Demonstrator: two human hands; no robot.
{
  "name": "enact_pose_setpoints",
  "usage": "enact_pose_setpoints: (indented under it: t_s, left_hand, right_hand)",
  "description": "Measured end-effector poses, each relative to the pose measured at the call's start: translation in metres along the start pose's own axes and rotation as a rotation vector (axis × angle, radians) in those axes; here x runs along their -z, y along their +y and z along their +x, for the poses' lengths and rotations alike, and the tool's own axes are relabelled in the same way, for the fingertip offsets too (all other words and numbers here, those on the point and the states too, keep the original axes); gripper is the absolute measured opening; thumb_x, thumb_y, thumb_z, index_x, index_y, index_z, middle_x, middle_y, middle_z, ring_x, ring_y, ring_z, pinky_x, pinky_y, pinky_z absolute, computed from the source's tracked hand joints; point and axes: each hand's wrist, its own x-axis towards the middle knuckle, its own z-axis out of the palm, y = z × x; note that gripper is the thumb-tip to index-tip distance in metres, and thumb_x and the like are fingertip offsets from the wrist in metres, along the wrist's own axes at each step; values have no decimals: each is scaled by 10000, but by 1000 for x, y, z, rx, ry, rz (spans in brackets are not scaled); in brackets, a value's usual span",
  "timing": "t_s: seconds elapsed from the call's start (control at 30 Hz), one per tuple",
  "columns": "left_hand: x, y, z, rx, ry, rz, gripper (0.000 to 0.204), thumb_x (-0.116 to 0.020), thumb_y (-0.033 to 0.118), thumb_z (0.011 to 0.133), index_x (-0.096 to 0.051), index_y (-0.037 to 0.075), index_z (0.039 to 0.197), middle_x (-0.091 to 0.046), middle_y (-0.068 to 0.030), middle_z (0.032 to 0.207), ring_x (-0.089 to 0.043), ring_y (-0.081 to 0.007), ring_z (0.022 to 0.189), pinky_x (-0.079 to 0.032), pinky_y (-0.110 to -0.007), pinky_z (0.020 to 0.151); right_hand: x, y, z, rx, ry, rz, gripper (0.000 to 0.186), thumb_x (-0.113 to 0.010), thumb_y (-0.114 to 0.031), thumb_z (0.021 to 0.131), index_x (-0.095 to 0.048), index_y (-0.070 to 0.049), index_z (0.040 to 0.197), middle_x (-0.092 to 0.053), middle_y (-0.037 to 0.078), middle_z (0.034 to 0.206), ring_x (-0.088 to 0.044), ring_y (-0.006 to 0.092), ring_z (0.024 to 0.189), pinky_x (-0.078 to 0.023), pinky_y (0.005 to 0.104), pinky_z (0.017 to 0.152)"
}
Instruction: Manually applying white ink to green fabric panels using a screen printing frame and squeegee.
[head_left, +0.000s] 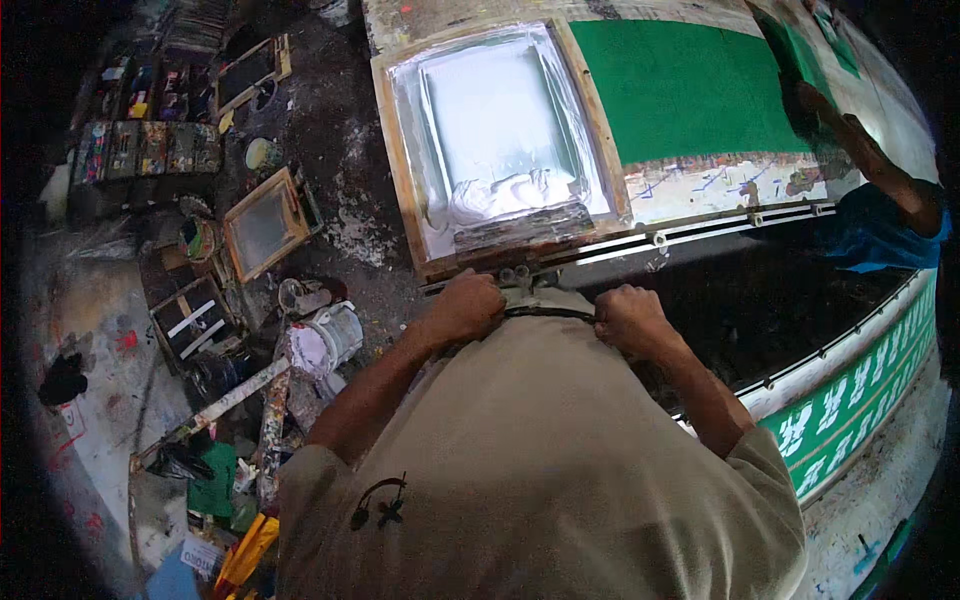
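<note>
Both my hands are closed in fists at my waist, by the lower edge of my tan shirt (540,430). A dark band (550,313) runs between them, and its ends meet my left hand (468,305) and my right hand (632,318). Just ahead lies a wooden-framed printing screen (393,130), its mesh coated with white ink. Thick white paste (512,197) is heaped at its near end, against a smeared squeegee (525,229). Neither hand touches the screen.
A green printed sheet (680,90) lies right of the screen. Another person's arm (880,165) reaches over the table from the right. A white-metal rail (705,231) edges the table. At left stand a paint-stained bucket (340,335), a smaller frame (266,228) and crowded shelves (150,150).
</note>
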Motion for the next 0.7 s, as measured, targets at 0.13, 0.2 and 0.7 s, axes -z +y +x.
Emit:
enact_pose_setpoints:
  t_s: [0.13, 0.2, 0.7]
  left_hand:
    - [9, -16, -6, 23, 53, -121, 137, -716, 203, 869, -766, 80, 901, -708, -130, 896, -661, -311, 970, -516, -471, 843]
    - [10, -23, -9, -57, 84, -92, 140, -708, 204, 892, -761, 75, 893, -702, -127, 891, -655, -305, 950, -514, -460, 858]
    - [13, -34, -30, 64, 106, -163, 194, -637, 153, 909, -772, 14, 898, -722, -201, 897, -705, -361, 955, -521, -502, 938]
  right_hand:
    - [1, -13, 6, -164, 31, 27, 200, -773, -245, 876, -775, -72, 976, -767, 168, 960, -747, 374, 944, -584, 508, 844]
    - [-1, -20, 6, -202, 71, -29, 197, -778, -230, 865, -774, -60, 963, -766, 170, 946, -749, 382, 917, -590, 506, 828]
    - [-16, -32, 44, -102, 120, -20, 157, -711, -209, 908, -778, -66, 907, -770, 178, 919, -773, 377, 886, -615, 513, 779]
